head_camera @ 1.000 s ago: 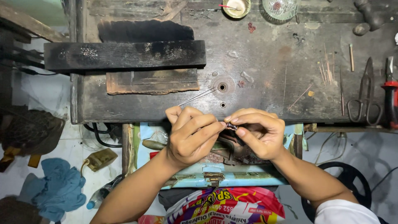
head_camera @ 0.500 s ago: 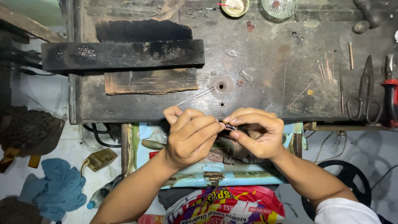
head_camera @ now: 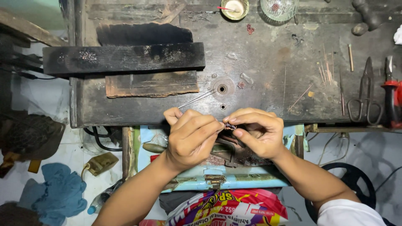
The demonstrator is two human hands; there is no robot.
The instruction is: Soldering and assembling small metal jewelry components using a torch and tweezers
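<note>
I can't make out the tiny dark piece [head_camera: 230,125] pinched between my fingertips; it is too small. My left hand [head_camera: 190,138] covers the tweezers' [head_camera: 196,99] tips. The red-handled tool [head_camera: 393,98] runs off the right edge.

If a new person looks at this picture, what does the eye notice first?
First, the two hands meeting at the centre: the left hand holds thin metal tweezers and the right hand pinches a tiny dark piece. Behind them lies a dark, worn workbench, with a charred wooden block at left and shears at right.
</note>
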